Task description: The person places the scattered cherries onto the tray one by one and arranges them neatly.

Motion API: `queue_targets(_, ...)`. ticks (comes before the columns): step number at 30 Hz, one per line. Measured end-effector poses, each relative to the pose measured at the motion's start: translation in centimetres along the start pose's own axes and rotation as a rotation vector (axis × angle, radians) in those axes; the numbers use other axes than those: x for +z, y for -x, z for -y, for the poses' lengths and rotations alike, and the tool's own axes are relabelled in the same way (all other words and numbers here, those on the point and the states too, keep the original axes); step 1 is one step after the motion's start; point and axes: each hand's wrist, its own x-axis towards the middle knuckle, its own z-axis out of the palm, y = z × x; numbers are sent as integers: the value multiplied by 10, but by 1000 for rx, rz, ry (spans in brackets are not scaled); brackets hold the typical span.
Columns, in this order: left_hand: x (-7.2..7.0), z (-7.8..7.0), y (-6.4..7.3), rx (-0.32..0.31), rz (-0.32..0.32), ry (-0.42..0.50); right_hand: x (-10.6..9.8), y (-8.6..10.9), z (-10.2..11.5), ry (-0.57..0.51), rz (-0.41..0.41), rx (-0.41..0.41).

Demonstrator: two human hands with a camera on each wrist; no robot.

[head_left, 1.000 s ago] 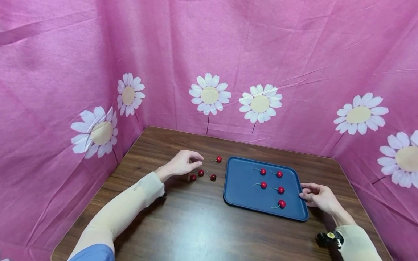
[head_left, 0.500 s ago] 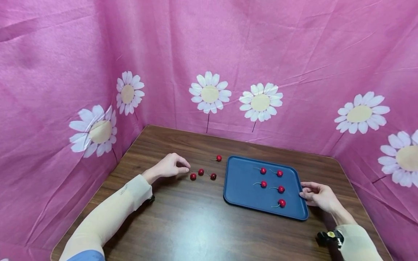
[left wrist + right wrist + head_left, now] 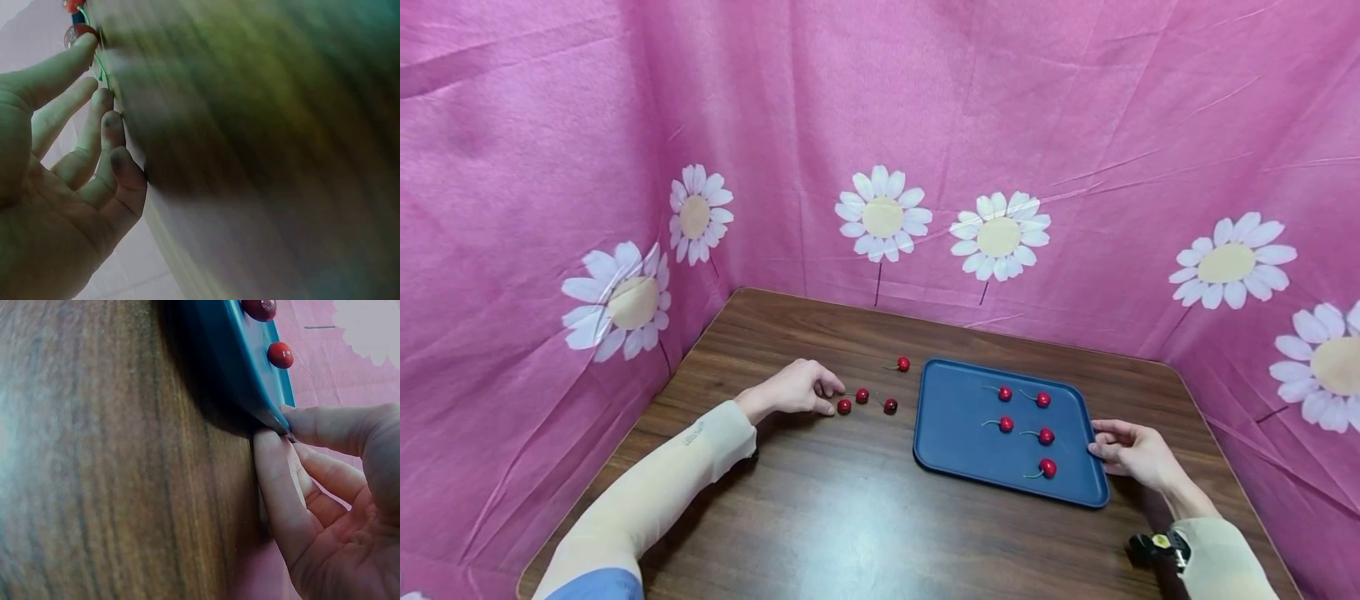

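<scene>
On the brown table, my left hand (image 3: pixel 796 387) has its thumb and fingers apart just left of a small group of red cherries. The nearest cherry (image 3: pixel 844 407) lies right at its thumb tip, and a second cherry (image 3: pixel 862 396) is beside that one. In the left wrist view, the thumb overlaps a dark red cherry (image 3: pixel 70 36), with green stems hanging by the fingertips. My right hand (image 3: pixel 1137 454) pinches the right rim of a blue rectangular tray (image 3: pixel 955 458) between thumb and fingers. Several cherries with green stems lie on the tray's right half, in two columns.
A darker cherry (image 3: pixel 890 406) lies between the group and the tray, with another cherry (image 3: pixel 903 364) farther back. Pink cloth (image 3: pixel 1075 108) printed with white daisies hangs behind and beside the wooden table (image 3: pixel 820 533).
My left hand has drawn back left from above the cherries, then edged right and lowered to the nearest one, thumb spread from the fingers. The right hand and tray stay put.
</scene>
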Motion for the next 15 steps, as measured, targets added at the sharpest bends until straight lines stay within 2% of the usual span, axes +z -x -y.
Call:
queue_targets(11, 4, -9, -6, 14, -2, -117, 0, 1, -1, -8, 2, -3)
queue_targets(15, 4, -11, -8, 26, -27, -152, 0, 1, -2, -15, 6, -15)
